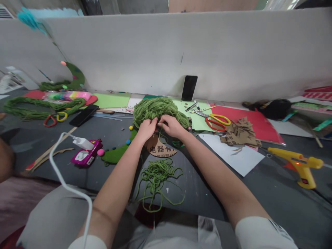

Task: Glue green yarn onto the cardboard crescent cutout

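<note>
inspected the middle of the tabletop (272,193). found the left hand (147,128) and the right hand (171,126) side by side, nearly touching, fingers curled down and closed on strands at the near rim of the yarn heap (158,108). could not make out the fingertips, buried among the strands. located the yarn heap at mid-table, a little short of the far edge, resting on the upper part of a cardboard piece (159,147) with printed characters showing below the hands. noted a green felt shape (116,154) touching the cardboard piece on its left, and a loose tangle of yarn (157,180) at the near edge, apart from the heap. recorded scissors (216,121) just right of the heap, a glue gun (301,165) well apart toward the right edge, a pink device (86,155) with a white cable (67,186) toward the left edge, and a phone (189,88) propped at the far edge. judged the step in hand as seating strands along the bottom of the heap against the cardboard piece. judged any further handling to call for light, even fingertip pressure, given slack strands prone to lifting and snagging; glue gun out of reach from the present hand position.
</note>
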Demonstrator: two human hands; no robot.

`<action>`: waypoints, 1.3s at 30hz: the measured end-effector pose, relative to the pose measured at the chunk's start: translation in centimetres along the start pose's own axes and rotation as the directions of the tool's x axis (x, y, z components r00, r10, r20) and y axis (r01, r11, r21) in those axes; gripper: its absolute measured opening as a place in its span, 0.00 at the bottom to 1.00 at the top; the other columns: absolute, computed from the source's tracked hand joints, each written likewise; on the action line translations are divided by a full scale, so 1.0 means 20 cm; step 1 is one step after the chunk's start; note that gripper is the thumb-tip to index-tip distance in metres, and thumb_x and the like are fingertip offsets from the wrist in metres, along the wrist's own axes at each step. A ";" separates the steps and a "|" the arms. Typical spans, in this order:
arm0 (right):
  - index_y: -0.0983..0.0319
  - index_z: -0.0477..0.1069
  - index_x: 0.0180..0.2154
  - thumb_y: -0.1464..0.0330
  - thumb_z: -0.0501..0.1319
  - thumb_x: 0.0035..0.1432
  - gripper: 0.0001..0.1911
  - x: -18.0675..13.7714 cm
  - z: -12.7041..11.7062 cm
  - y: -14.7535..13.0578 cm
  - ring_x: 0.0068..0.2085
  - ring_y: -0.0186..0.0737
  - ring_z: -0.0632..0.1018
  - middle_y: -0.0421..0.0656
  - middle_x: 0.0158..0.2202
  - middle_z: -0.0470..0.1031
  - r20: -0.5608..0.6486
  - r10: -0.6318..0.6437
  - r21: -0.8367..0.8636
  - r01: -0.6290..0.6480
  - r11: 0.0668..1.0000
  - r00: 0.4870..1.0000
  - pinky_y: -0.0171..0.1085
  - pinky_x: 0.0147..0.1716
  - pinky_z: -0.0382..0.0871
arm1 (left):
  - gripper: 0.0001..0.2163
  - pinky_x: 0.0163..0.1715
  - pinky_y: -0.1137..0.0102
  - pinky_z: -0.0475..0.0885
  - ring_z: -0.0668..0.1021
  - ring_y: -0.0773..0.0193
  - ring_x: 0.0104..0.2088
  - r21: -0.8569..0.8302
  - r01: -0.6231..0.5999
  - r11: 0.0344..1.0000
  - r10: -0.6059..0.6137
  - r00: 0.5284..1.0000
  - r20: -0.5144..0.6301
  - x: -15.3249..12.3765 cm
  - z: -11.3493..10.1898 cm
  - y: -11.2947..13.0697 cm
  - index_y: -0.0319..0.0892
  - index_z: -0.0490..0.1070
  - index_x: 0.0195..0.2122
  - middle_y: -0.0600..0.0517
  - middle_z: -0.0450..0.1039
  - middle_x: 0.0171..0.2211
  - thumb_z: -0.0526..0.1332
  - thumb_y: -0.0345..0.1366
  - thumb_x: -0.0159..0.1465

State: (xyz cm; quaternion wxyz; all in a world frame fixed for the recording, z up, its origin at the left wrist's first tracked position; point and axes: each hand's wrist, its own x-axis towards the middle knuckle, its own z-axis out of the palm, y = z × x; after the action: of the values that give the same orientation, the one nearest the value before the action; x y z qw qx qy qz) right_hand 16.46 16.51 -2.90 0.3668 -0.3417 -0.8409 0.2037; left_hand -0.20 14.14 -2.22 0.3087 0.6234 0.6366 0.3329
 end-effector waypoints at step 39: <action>0.63 0.69 0.31 0.56 0.69 0.57 0.17 -0.02 -0.32 -0.16 0.35 0.36 0.79 0.46 0.35 0.81 0.210 0.086 0.775 -0.219 0.593 0.974 0.40 0.41 0.73 | 0.20 0.45 0.61 0.70 0.78 0.49 0.46 0.271 -0.243 0.931 0.299 0.935 -0.188 -0.09 -0.05 0.09 0.44 0.73 0.49 0.46 0.79 0.44 0.65 0.48 0.58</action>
State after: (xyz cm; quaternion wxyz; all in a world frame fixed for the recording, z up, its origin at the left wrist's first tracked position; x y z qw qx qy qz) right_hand 20.09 14.65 2.87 0.3967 -0.1981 -0.6561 0.6107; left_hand 0.16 12.38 -0.15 0.1063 0.6969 0.6106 0.3607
